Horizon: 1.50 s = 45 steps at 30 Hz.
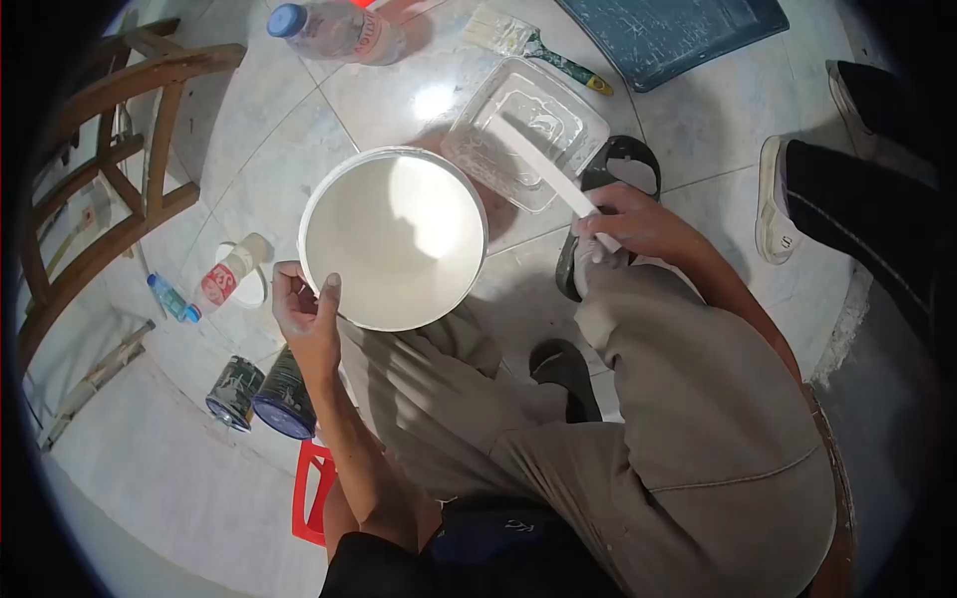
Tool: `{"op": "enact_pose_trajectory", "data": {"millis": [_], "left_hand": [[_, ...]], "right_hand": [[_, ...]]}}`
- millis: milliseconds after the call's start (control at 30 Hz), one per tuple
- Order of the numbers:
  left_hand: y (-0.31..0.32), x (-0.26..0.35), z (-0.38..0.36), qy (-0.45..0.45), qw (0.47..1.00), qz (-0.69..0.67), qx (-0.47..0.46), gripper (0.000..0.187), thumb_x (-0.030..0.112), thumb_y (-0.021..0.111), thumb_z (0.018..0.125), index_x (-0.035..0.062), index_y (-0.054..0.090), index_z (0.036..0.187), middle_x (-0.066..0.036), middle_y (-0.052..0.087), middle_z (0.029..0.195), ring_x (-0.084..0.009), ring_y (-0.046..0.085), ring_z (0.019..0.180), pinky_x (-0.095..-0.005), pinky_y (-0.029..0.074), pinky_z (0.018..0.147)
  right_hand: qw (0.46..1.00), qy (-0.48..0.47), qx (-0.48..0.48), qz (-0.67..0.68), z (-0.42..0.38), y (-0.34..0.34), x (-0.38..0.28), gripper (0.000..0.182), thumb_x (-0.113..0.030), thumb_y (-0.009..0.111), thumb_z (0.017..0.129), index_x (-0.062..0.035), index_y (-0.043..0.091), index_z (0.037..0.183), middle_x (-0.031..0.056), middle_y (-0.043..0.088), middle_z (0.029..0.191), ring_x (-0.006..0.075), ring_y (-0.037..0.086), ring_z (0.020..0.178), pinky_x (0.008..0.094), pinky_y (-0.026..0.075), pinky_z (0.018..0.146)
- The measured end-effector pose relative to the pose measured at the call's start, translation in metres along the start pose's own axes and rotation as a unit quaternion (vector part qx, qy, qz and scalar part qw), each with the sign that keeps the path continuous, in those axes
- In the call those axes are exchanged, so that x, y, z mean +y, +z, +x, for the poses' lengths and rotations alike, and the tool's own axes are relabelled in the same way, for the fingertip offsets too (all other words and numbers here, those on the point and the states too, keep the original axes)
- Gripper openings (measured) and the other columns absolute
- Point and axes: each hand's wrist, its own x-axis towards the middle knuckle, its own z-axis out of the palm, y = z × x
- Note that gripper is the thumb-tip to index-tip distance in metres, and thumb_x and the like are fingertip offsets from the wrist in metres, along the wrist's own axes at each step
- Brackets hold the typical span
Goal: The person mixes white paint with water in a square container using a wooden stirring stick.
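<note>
Left of centre, a white bucket (419, 171) is held at the lower left of its rim by the left hand (307, 307), thumb over the edge, fingers curled outside. Right of centre, a white stick (551, 175) is gripped near its lower end by the bent fingers of the right hand (638, 224); its upper end is held over a clear plastic tray (477, 159) at upper centre. A paintbrush (535, 47) is seen just above the tray.

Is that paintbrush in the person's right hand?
No, the right hand holds a long white stick, while the paintbrush lies by the clear plastic tub.
</note>
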Motion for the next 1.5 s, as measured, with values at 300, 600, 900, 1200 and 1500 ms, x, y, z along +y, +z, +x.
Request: {"op": "enact_pose_trajectory", "data": {"millis": [300,600,900,1200,1500], "left_hand": [[0.054,0.057,-0.01,-0.033,0.997,0.034,0.054,0.044,-0.001,0.073,0.082,0.0002,0.051,0.12,0.001,0.052,0.071,-0.0046,0.055,0.067,-0.0168,0.04,0.061],[0.067,0.049,0.002,0.081,0.966,0.199,0.144,0.024,0.007,0.071,0.083,-0.0017,0.06,0.103,0.003,0.044,0.068,-0.0046,0.038,0.059,-0.0201,0.033,0.055],[0.058,0.055,0.009,0.033,0.979,0.188,0.077,0.006,0.001,0.053,0.087,-0.0005,0.048,0.083,0.002,0.037,0.075,-0.0054,0.033,0.069,-0.0222,0.032,0.06],[0.036,0.046,-0.006,-0.055,0.996,0.013,0.073,0.005,0.0,0.053,0.084,0.003,0.05,0.083,0.001,0.051,0.081,-0.0074,0.044,0.074,-0.0215,0.037,0.073],[0.01,0.038,0.001,-0.067,0.992,-0.061,0.089,0.012,-0.002,0.054,0.086,-0.0008,0.058,0.097,-0.006,0.065,0.095,-0.011,0.061,0.083,-0.0258,0.048,0.081]], "right_hand": [[0.99,-0.013,0.137,-0.025,-0.029,-0.008,0.013,0.021,-0.021,0.057,0.093,-0.002,0.061,0.084,-0.0002,0.056,0.067,0.0086,0.051,0.059,0.0285,0.041,0.054],[0.926,-0.188,0.318,-0.079,-0.014,0.003,-0.019,0.028,-0.022,0.068,0.091,0.005,0.066,0.1,0.0177,0.065,0.08,0.0253,0.061,0.069,0.0377,0.049,0.069],[0.807,-0.3,0.435,-0.265,0.011,0.001,-0.009,0.035,-0.017,0.076,0.083,0.0091,0.063,0.102,0.0196,0.06,0.111,0.0359,0.063,0.091,0.0419,0.051,0.083],[0.877,-0.198,0.407,-0.159,0.036,-0.016,0.007,0.034,-0.016,0.075,0.08,0.008,0.059,0.099,0.0261,0.063,0.1,0.0428,0.062,0.096,0.0453,0.049,0.085],[0.888,-0.221,0.339,-0.217,0.055,0.012,0.005,0.037,-0.024,0.072,0.086,0.0074,0.056,0.097,0.029,0.062,0.107,0.0467,0.059,0.1,0.0491,0.047,0.088]]}}
